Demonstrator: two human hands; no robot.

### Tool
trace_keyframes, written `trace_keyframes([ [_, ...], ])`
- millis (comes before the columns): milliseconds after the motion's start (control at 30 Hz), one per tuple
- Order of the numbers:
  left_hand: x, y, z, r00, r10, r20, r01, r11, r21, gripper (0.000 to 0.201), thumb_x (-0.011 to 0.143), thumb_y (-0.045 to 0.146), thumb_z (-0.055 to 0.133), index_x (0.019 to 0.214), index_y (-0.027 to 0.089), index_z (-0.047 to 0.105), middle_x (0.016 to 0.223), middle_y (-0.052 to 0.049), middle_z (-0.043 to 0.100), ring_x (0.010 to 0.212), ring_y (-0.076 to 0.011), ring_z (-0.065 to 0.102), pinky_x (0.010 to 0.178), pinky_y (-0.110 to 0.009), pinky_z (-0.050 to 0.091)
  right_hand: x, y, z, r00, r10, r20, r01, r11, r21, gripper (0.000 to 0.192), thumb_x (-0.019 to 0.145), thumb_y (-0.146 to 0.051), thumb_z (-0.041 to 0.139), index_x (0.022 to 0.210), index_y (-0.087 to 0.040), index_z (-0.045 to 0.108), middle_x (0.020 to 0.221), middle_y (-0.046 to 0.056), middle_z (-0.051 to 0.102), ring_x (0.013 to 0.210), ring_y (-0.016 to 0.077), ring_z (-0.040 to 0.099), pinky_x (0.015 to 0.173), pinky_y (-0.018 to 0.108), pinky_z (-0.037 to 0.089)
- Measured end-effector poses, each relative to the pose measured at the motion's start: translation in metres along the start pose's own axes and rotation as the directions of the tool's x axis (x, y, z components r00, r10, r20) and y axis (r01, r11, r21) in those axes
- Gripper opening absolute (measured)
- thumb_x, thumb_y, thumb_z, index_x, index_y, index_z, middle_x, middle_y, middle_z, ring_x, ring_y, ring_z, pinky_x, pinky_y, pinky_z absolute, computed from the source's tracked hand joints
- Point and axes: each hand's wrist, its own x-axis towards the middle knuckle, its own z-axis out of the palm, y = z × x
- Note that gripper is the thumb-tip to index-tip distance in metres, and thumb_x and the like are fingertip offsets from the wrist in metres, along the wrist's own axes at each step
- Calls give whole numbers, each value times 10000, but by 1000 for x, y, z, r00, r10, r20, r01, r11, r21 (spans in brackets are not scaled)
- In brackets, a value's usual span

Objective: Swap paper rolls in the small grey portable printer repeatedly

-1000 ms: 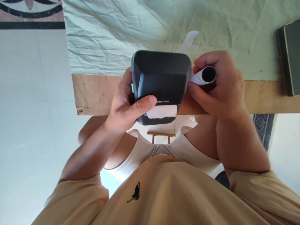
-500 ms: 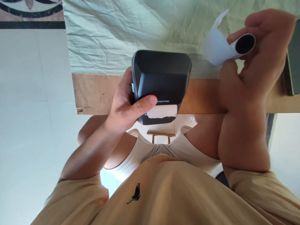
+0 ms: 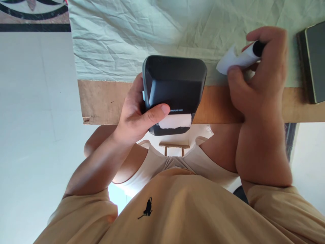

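My left hand (image 3: 142, 113) is wrapped round a black label printer (image 3: 177, 84) at the table's front edge, with the thumb lying across its lower front. A torn-edged strip of white paper (image 3: 176, 121) shows at the printer's lower end, partly under the thumb. To the right, above the cloth, my right hand (image 3: 264, 71) grips a small white paper roll (image 3: 243, 61) between thumb and fingers. The roll's near end looks black, and a loose flap of paper hangs from its left side. Some of the right fingers are hidden behind the roll.
A wrinkled pale green cloth (image 3: 122, 40) covers the wooden table (image 3: 101, 101), whose bare front edge shows. A dark flat device (image 3: 315, 64) with a glossy face lies at the right. My legs are under the table edge, and a small wooden stool (image 3: 174, 146) is below.
My right hand has moved left and slightly down with the paper roll, turning it so less of the black end shows. The left hand and the printer have stayed almost still.
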Motion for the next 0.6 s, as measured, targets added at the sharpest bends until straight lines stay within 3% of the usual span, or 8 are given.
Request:
trace_keyframes([
  [100,1,-1,0,1000,9,6,-9,1000,-2,530,784,342,766,1271,176,641,907,-60,621,709,-142,591,565,-264,493,0,1,0,1000,1,-28,-1,1000,3,516,704,-80,672,1197,-231,644,1177,98,642,1049,215,616,708,307,510],
  [233,2,1,1,1000,16,19,-16,999,28,532,788,384,768,1257,173,631,874,-46,600,682,-129,582,549,-248,478,-1,-9,-1,998,-60,10,58,992,116,715,689,50,530,1318,-288,537,1212,47,678,1060,183,665,801,313,556],
  [367,0,9,4,999,-38,3,37,997,63,496,820,384,754,1245,170,616,867,-30,565,703,-120,580,583,-237,466,-2,-20,-4,995,32,96,-30,999,-22,520,810,-57,564,1309,-201,590,1241,115,639,1143,229,625,848,353,572],
  [500,-3,14,7,997,-78,-22,78,997,19,469,818,320,759,1244,180,620,898,-31,574,725,-114,574,617,-237,452,0,-18,-3,996,42,73,-40,999,-30,606,760,-41,576,1347,-194,575,1299,116,630,1133,231,635,780,332,576],
  [600,-4,12,7,996,-83,-32,84,996,17,444,831,335,741,1233,188,621,906,-34,569,731,-118,566,625,-242,445,-2,-16,-5,998,-56,24,55,998,17,658,762,-96,602,1411,-159,517,1351,130,604,1204,284,621,948,431,570],
])
